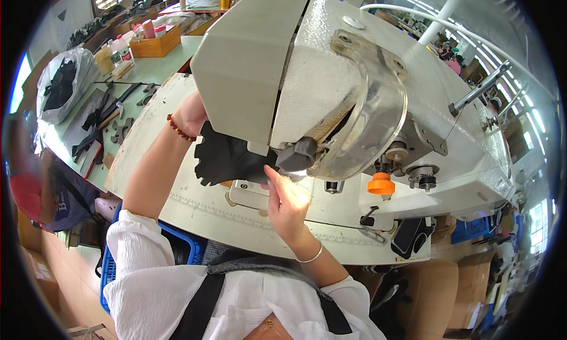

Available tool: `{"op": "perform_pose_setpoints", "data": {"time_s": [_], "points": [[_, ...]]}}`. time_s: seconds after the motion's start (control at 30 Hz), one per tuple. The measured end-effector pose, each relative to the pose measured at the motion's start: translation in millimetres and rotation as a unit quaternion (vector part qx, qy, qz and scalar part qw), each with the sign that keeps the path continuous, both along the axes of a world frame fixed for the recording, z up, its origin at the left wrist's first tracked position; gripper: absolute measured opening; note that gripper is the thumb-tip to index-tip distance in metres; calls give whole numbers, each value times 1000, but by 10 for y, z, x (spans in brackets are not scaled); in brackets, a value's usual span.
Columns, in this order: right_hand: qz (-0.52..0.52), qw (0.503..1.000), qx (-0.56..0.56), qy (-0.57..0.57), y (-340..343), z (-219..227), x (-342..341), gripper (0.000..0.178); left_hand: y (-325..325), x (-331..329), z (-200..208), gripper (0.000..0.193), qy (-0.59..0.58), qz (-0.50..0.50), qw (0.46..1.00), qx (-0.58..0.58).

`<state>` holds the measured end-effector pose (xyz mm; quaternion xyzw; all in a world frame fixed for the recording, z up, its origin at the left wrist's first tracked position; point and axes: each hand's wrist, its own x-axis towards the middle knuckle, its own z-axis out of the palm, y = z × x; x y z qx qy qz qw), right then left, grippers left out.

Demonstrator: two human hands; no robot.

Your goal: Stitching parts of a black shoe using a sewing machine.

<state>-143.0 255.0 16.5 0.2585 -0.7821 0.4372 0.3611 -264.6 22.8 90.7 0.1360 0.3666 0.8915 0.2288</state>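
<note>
Black leather piece [227,158], two hands [286,201].

Cardboard box: an open tan box [155,44] on the far left of the green surface [159,68], with a pink container standing in it.
Plastic bag: a clear bag [62,83] at the far left edge, bulging with dark pieces.
Bottles: small pale bottles [112,54] just left of the tan box.
Cartons: brown cartons [472,293] on the floor, near right.
Crate: a blue plastic crate [183,248], near left, under the white surface.
</note>
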Motion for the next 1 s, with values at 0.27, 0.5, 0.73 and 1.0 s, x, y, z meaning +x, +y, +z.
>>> {"op": "perform_pose_setpoints", "data": {"time_s": [0.27, 0.5, 0.73, 1.0], "points": [[9, 1000, -25, -12, 52, -61, 26, 25, 39, -10, 1, 33, -7, -46, 999, -4], [20, 998, -51, -9, 43, -65, -4, 26, 47, -26, -32, 30, 7, 18, 998, -52], [25, 999, 13, -35, 7, -72, 1, 27, -134, 667, 114, 31, -85, 18, 996, -15], [153, 973, 72, -154, -181, -188, 204, 11, -924, 1864, -72, 46, 39, 252, 948, -192]]}}
